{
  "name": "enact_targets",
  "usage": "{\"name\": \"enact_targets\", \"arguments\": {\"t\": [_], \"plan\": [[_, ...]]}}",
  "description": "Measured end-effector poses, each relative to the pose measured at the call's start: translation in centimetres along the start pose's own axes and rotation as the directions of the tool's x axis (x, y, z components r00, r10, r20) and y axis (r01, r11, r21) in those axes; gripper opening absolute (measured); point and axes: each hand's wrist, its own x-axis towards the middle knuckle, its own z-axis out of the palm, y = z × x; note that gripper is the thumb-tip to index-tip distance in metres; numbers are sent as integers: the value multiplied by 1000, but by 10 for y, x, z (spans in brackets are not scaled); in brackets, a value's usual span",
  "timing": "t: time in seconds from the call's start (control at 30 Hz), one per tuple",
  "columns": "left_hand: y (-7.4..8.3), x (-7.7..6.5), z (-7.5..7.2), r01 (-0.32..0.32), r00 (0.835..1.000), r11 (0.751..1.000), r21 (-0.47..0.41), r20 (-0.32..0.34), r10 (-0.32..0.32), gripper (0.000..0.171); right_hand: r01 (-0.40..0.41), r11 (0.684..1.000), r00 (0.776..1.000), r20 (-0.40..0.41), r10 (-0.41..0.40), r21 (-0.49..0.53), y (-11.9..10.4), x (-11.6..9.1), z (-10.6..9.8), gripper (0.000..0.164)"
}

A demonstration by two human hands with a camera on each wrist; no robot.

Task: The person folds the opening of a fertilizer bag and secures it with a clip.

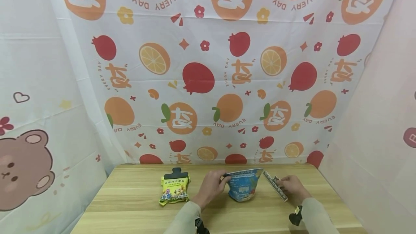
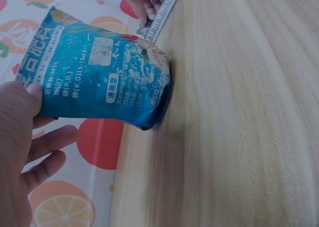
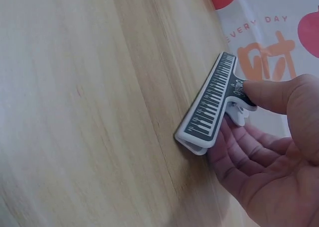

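Observation:
A blue fertilizer bag (image 1: 243, 187) with white print stands upright on the table. My left hand (image 1: 209, 187) pinches its upper left corner; in the left wrist view the thumb lies on the bag (image 2: 107, 75) and the lower fingers stay apart from it. To the right of the bag, my right hand (image 1: 292, 186) holds a long sealing clip (image 1: 275, 187) with a piano-key pattern by its handle. In the right wrist view the thumb presses the handle of the clip (image 3: 212, 105) from above, fingers beneath, and its long edges look slightly parted. The clip is apart from the bag.
On the left of the wooden table (image 1: 130, 198) lies a yellow bag (image 1: 174, 191) with flower pictures, a black clip (image 1: 176, 173) fixed across its top. A fruit-patterned curtain (image 1: 211, 82) hangs behind the table's far edge, with pale curtains on both sides.

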Motion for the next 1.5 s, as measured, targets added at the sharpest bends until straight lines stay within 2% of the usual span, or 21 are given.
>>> {"name": "enact_targets", "arguments": {"t": [0.2,0.43,0.6,0.8,0.97,1.1,1.2,1.37,1.5], "plan": [[0,-1,0,-7,1000,1000,-12,-1,7,14,-55,998,998,37,55,-2,-3,-4,-4,36],[1,-2,-1,-3,1000,1000,-19,6,3,13,-68,998,996,51,69,-18,-2,-5,-9,42],[2,-2,-1,-7,1000,1000,-13,5,7,12,-62,998,998,19,62,8,0,-2,-13,44],[2,-2,0,-9,1000,1000,-2,3,9,12,-45,999,999,-5,45,11,-9,-2,-24,38],[1,-3,0,1,1000,1000,9,-3,-1,11,3,1000,1000,14,-3,-30,-27,-3,-33,39],[1,-2,0,5,1000,1000,16,1,-5,13,113,991,993,23,-112,-64,-45,-7,-38,38],[1,-1,1,15,1000,1000,15,6,-15,13,229,962,973,10,-230,-149,-59,-8,-42,36],[0,-2,2,22,1000,1000,16,10,-22,12,385,876,914,-10,-405,-291,-85,-10,-46,30],[1,-2,2,16,1000,1000,21,7,-17,12,547,786,820,-4,-572,-289,-105,-14,-50,17]]}}
